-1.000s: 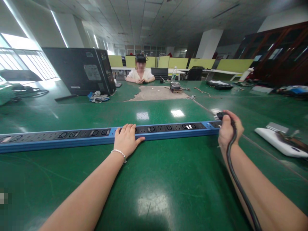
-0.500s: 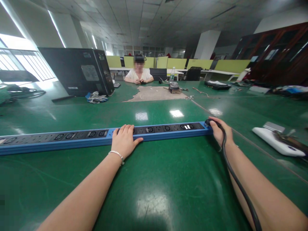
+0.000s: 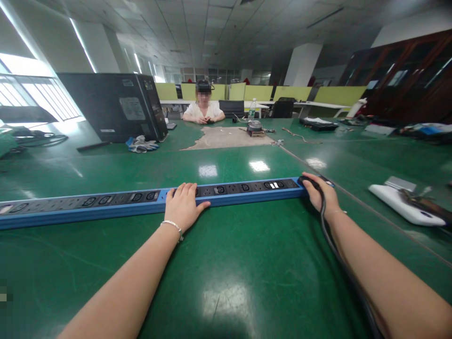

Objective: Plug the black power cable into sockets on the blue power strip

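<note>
A long blue power strip (image 3: 231,200) with black sockets lies across the green table, running out of view at the left. My left hand (image 3: 181,203) grips it near the middle, fingers over the top and thumb along the front side. At the strip's right end, my right hand (image 3: 323,195) is closed around the thick black power cable (image 3: 326,235), just where it meets the strip. From there the cable trails down along my right forearm to the bottom edge. My fingers partly hide the joint between cable and strip.
Beyond the strip are a black computer case (image 3: 116,106), gloves (image 3: 141,144) and a round device (image 3: 254,127) beside a bottle (image 3: 252,109). A person (image 3: 204,106) sits across the table. A white device (image 3: 406,205) lies at the right.
My right hand has shifted slightly left and turned over the strip's end, and the cable has swung a little left with it. My left hand stays put.
</note>
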Demonstrator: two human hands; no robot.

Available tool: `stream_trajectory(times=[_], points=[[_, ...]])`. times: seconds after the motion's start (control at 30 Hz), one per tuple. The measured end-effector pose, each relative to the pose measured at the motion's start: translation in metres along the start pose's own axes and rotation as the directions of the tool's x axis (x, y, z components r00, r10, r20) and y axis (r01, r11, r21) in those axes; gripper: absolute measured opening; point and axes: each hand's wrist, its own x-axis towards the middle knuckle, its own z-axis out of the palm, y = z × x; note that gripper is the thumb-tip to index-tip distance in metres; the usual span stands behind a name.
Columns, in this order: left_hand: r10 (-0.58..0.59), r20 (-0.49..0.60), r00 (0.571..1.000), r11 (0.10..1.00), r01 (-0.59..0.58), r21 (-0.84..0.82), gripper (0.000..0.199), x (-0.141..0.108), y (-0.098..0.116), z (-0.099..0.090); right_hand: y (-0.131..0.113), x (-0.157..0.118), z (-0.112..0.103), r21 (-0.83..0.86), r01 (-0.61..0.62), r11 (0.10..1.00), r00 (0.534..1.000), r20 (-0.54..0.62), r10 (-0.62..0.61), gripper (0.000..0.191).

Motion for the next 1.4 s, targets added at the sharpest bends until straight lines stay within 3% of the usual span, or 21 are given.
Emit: stream_trajectory(times=[0.33,0.67,0.77,0.87,1.0,1.17,1.4], points=[[-0.005,0.003,1.0,1.0,0.005,-0.006,0.062,0.0,0.001,0.0,-0.002,-0.002,0.0,-0.043,0.028,0.999,0.999,-0.02,-0.029,0.031],[0.002,-0.004,1.0,1.0,-0.002,-0.004,0.063,0.0,0.0,0.0,0.002,-0.003,0.006,-0.026,-0.027,0.999,0.997,-0.071,0.025,0.033],[0.003,-0.01,1.0,1.0,-0.003,-0.01,0.062,0.0,-0.001,0.0,-0.005,0.001,0.005,0.099,-0.043,0.994,0.979,-0.192,0.062,0.036],[0.008,-0.015,1.0,1.0,-0.008,-0.012,0.062,0.0,-0.001,0.001,-0.021,0.005,0.002,0.23,-0.006,0.973,0.931,-0.353,0.089,0.042],[0.008,-0.015,1.0,1.0,-0.008,-0.006,0.063,0.0,-0.001,0.002,-0.037,0.003,0.003,0.217,-0.023,0.976,0.977,-0.203,0.069,0.035],[0.01,-0.018,1.0,1.0,-0.01,0.0,0.062,0.0,-0.001,0.001,-0.034,-0.002,0.012,0.09,-0.024,0.996,0.996,-0.086,0.032,0.035],[0.011,-0.021,1.0,1.0,-0.011,-0.004,0.063,0.0,-0.001,0.002,-0.031,-0.001,0.016,0.049,0.033,0.998,0.997,-0.074,-0.029,0.035]])
